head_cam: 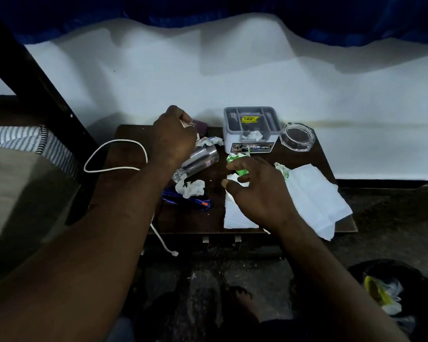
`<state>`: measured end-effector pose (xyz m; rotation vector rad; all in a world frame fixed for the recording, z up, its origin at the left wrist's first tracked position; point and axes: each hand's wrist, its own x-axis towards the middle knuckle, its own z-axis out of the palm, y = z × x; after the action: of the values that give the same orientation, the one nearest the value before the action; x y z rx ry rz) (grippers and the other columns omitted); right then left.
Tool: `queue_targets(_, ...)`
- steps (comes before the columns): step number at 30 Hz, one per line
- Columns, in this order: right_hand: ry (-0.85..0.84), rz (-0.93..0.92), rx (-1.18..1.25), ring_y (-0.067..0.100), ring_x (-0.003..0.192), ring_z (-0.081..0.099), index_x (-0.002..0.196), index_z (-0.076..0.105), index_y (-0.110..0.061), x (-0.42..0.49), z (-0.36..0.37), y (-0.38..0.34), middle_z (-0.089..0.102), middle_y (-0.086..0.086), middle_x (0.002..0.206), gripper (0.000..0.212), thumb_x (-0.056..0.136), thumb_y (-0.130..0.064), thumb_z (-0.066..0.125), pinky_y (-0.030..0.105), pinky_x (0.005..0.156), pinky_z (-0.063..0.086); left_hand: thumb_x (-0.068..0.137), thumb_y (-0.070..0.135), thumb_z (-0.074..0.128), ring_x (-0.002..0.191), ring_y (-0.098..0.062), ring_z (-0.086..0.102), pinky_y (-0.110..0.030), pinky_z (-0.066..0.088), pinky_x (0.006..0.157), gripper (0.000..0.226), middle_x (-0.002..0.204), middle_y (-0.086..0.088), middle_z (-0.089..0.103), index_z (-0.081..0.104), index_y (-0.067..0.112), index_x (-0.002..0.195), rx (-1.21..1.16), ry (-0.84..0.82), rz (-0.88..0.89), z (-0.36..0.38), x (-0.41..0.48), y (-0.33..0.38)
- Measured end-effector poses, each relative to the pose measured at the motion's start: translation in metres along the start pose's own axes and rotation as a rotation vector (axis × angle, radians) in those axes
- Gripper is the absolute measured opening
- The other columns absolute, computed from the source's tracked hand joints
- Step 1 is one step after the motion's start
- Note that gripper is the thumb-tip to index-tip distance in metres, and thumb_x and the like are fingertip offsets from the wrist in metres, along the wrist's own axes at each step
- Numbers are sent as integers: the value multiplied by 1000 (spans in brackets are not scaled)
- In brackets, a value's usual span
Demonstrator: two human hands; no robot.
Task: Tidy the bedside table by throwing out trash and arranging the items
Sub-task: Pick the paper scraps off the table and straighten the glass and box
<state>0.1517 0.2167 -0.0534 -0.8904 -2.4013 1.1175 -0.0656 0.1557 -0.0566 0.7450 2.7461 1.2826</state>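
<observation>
On the bedside table [215, 208], the left hand [173, 137] is clenched round a small printed wrapper [187, 123], held above a steel tumbler [200, 160] that lies on its side. The right hand [256, 193] hovers with fingers [245, 163] spread and loosely bent. A green wrapper [237, 157] lies just under their tips; whether it touches them I cannot tell. Crumpled tissue [190, 189] sits just beside the tumbler, and a glass ashtray [298, 137] stands beside the grey organiser box [252, 129]
</observation>
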Motion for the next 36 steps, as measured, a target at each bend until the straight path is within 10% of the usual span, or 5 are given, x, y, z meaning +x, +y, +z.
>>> queue_targets(8,-21,122,-32,6,88,67,96,68,-38,4,-15,6,72,-13,107,17,85,-37,81,25,86,47,82,6,56,71,-9,72,-29,58,72,27,89,-2,70,69,25,69,-204,-84,51,-3,-6,17)
queue_targets(12,-134,103,-16,8,96,69,102,74,-32,2,-2,0,73,-13,107,20,84,-37,82,27,89,51,75,1,44,73,17,59,-3,40,63,34,73,18,65,73,20,73,-159,-199,236,-9,-22,28)
queue_targets(20,-427,-62,-230,20,128,60,133,68,-33,-8,35,-26,51,-1,148,52,83,-39,81,34,109,48,89,30,51,85,-21,64,-29,42,73,29,84,3,74,75,17,79,134,-142,177,-12,-12,17)
queue_targets(24,-535,-15,-352,33,138,52,149,49,-40,-12,55,-31,29,6,163,69,86,-49,74,43,108,49,89,40,56,85,-16,65,-22,38,61,25,84,6,71,74,22,86,146,-161,109,-9,-3,-2)
queue_targets(36,-399,-18,-390,29,116,64,124,68,-15,-3,61,-36,61,7,127,53,86,-51,73,42,94,56,107,59,19,105,-34,66,-37,43,90,67,106,-10,74,74,21,101,444,-225,352,9,20,-1)
